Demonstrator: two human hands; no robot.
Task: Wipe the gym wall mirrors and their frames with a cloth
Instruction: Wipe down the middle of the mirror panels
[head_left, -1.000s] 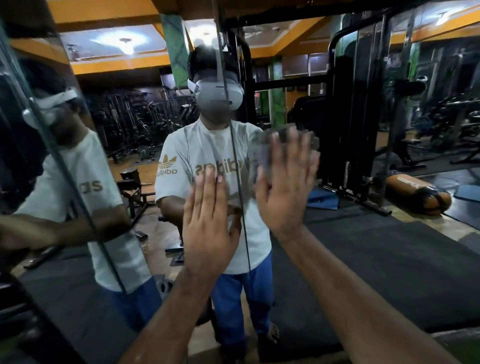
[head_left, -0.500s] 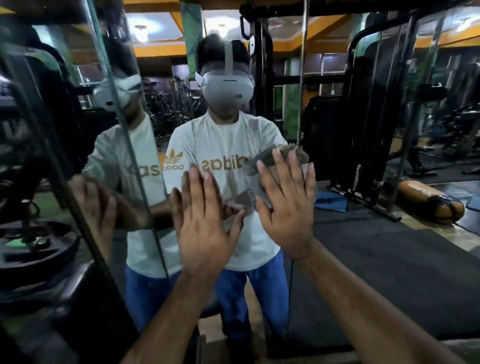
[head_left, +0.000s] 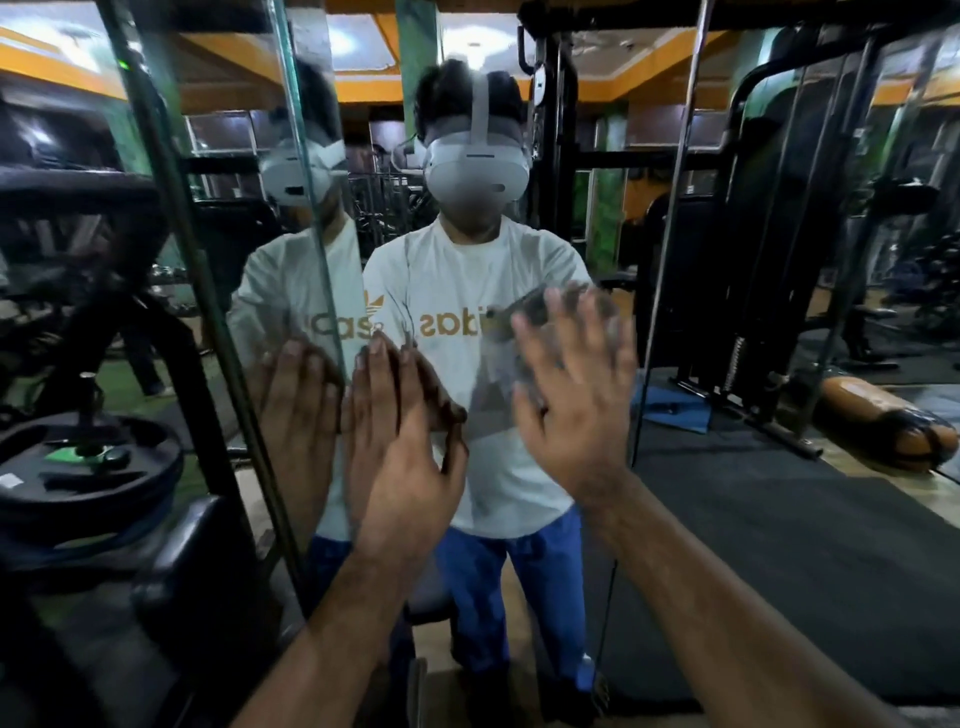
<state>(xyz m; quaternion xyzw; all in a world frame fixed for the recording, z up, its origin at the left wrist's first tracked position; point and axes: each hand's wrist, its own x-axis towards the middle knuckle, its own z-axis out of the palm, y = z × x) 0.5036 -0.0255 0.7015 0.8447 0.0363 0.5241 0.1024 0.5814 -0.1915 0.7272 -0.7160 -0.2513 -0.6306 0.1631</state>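
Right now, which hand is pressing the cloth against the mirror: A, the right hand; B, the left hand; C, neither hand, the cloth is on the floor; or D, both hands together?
A: the right hand is spread flat over the grey cloth on the mirror, while the left hand lies flat on bare glass with no cloth under it.

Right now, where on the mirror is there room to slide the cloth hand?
Bare glass lies right of the right hand, up to the mirror seam. Leftward is crowded: the left hand presses flat there, beside the mirror edge. The cloth sits under the right hand.
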